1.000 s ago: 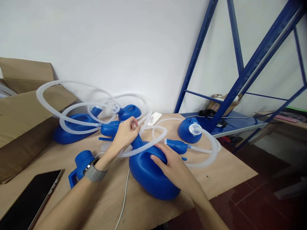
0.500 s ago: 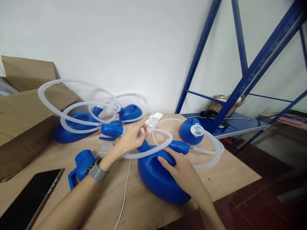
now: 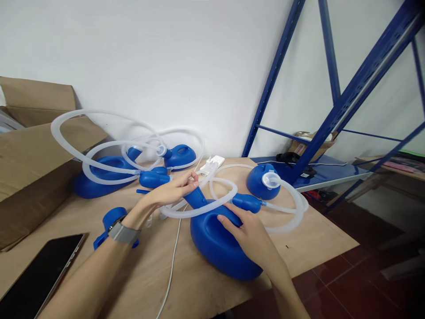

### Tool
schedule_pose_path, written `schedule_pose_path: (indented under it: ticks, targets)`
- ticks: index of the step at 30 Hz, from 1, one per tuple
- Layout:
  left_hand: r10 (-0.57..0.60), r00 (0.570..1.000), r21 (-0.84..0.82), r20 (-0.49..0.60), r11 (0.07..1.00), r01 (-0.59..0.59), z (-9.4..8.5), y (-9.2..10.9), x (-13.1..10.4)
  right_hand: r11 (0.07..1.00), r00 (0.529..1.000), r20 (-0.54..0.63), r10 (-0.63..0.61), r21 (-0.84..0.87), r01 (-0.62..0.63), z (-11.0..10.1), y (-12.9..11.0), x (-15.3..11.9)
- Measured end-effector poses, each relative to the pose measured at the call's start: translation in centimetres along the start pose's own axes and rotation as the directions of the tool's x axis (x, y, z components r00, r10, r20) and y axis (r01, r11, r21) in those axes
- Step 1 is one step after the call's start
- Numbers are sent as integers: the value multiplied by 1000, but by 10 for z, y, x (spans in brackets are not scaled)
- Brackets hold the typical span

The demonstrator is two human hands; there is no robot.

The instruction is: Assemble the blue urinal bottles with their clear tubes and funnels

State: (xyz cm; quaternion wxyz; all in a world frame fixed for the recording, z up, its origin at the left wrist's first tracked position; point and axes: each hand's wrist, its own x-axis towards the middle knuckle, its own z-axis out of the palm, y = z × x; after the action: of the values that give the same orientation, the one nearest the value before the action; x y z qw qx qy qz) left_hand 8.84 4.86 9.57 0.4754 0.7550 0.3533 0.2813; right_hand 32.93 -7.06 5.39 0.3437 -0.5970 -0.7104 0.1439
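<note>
Smooth blue plastic bottle, ribbed translucent plastic hose; matt brown cardboard box, glossy black phone screen

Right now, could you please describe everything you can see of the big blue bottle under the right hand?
The blue bottle has a broad, rounded body, smooth and apparently plastic, with a hollow in its upper side. It sits near the front edge of the wooden tabletop, its neck slanting up, away and to the left. The right hand grips it beside the hollow; the left hand's fingers are at the neck's end, hiding the mouth. A translucent, ribbed tube crosses before the neck's base.
</note>
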Motion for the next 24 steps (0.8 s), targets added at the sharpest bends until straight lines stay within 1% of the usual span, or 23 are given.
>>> schedule_pose_path:
  ticks: [3,10,17,24]
  targets:
    - [-60,998,-112,9,992,61,-2,-5,-1,1000,1000,2,5,13,-5,0,-1,0]
    - [-79,997,-187,-4,979,77,6,-14,7,1000,1000,14,19,8,-19,-2,-2,-1]
    - [-107,993,-174,-54,980,97,9,-13,7,998,998,44,55,20,-56,-1,-1,-2]
    - [-139,990,-117,-15,984,136,8,-4,4,998,998,43,52,33,-54,0,-1,-3]
